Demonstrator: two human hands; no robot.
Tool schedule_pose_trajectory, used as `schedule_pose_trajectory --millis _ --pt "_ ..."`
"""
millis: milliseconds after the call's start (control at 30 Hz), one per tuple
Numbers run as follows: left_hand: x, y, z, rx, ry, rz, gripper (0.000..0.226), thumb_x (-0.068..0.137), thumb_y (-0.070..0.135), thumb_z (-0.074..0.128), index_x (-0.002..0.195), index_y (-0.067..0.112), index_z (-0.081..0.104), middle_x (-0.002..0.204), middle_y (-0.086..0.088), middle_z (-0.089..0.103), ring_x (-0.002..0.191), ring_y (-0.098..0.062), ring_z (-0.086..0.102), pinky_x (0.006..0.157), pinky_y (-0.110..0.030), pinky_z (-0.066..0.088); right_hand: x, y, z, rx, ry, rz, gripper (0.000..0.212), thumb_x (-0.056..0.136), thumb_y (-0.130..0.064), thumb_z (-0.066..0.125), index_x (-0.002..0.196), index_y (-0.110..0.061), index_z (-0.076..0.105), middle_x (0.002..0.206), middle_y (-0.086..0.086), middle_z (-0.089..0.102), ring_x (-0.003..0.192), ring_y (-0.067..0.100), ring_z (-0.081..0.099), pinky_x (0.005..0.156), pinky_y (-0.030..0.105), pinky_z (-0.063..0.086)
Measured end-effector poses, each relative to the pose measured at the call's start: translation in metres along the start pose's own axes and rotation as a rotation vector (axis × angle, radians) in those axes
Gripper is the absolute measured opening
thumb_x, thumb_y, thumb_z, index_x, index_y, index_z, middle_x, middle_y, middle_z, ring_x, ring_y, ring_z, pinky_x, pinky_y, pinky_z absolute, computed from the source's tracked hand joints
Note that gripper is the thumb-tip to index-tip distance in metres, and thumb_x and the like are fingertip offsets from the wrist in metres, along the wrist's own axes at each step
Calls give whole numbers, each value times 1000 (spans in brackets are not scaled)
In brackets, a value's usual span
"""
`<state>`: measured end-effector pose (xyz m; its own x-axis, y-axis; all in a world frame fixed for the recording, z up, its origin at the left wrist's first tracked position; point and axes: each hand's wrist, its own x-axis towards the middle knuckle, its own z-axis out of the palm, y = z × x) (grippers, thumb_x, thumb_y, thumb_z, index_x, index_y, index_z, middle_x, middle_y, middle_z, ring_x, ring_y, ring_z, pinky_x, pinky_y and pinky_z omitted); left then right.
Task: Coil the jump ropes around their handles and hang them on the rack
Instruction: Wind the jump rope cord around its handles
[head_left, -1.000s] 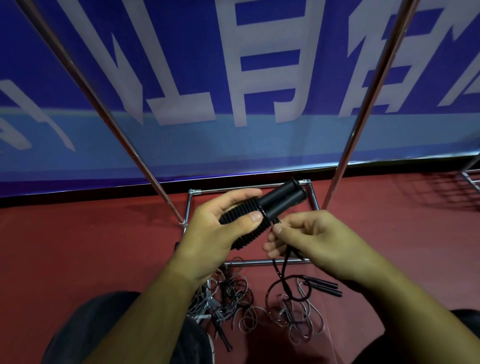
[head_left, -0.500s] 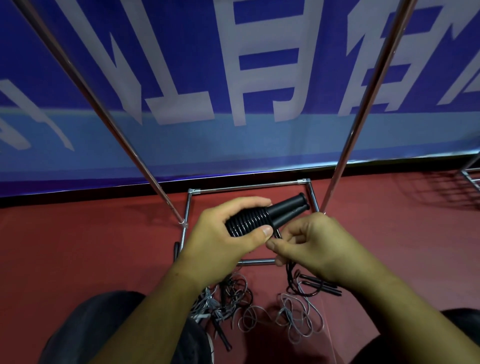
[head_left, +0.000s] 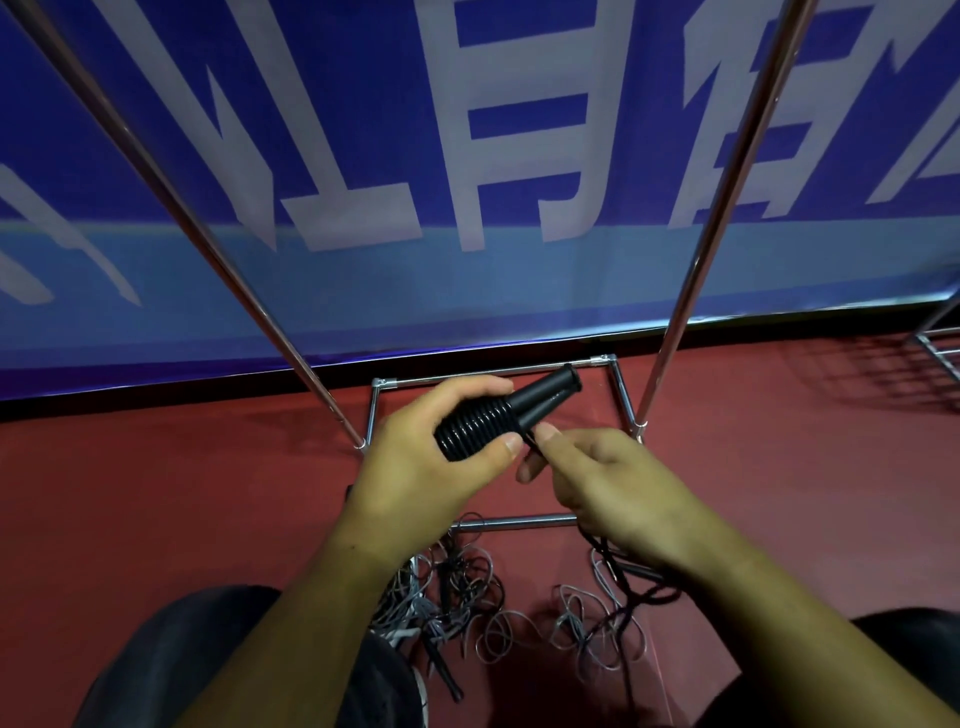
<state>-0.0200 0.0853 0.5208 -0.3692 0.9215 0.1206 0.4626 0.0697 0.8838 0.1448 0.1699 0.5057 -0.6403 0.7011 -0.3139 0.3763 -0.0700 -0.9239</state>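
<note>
Handles (head_left: 543, 396), half-wound in black coils, sit gripped in my left hand (head_left: 415, 467); my right hand (head_left: 618, 493) pinches the loose rope (head_left: 652, 596) — winding unfinished, the rack (head_left: 722, 208) not yet used, tangled ropes (head_left: 467, 587) waiting on the floor.

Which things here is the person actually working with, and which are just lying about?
In the job: left hand gripping the rope-wound handles; right hand pinching the rope; tangled ropes on the floor; rack.
Lying about: blue banner; another metal frame beside it.

blk handles (head_left: 540, 397), red floor (head_left: 779, 467), blue banner (head_left: 363, 270)
</note>
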Motion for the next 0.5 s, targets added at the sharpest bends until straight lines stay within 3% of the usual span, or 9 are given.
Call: schedule_pose_trajectory --millis 133,200,300,400,500 --pt "-6 1 15 196 -59 212 68 80 13 85 137 36 55 121 23 66 112 9 61 90 -11 50 -8 -4 -2 -92 130 38 79 82 -82 34 57 -13 64 46 -5 38 40 10 35 46 24 27" --pt "-7 -2 20 289 -100 317 85 82 13 84 149 41 41 125 24 61 112 8 59 88 -8 49 -8 0 -2 -56 147 71 78 86 -81 35 48 -17 55 48 -1 38 43 15 34 44 24 27" --pt "-7 -11 22 353 -114 382 94 85 11 81 159 36 29 127 21 57 107 -1 61 84 -16 53 -3 7 0 79 137 138 67 94 -71 43 55 -18 55 44 -7 37 38 11 31 43 24 25" --pt "-8 -7 19 62 -189 172 84 88 6 76 156 33 35 128 19 64 115 -3 65 92 -15 51 2 13 2 151 81 127 62 95 -66 47 55 -20 57 45 -11 36 39 8 28 47 27 23" --pt "-5 -4 12 -166 -211 -35 42 97 22 66 139 28 59 124 10 71 112 -10 69 92 -20 52 2 13 5 161 10 40 62 90 -74 47 60 -21 58 48 -12 33 44 11 25 52 34 19"
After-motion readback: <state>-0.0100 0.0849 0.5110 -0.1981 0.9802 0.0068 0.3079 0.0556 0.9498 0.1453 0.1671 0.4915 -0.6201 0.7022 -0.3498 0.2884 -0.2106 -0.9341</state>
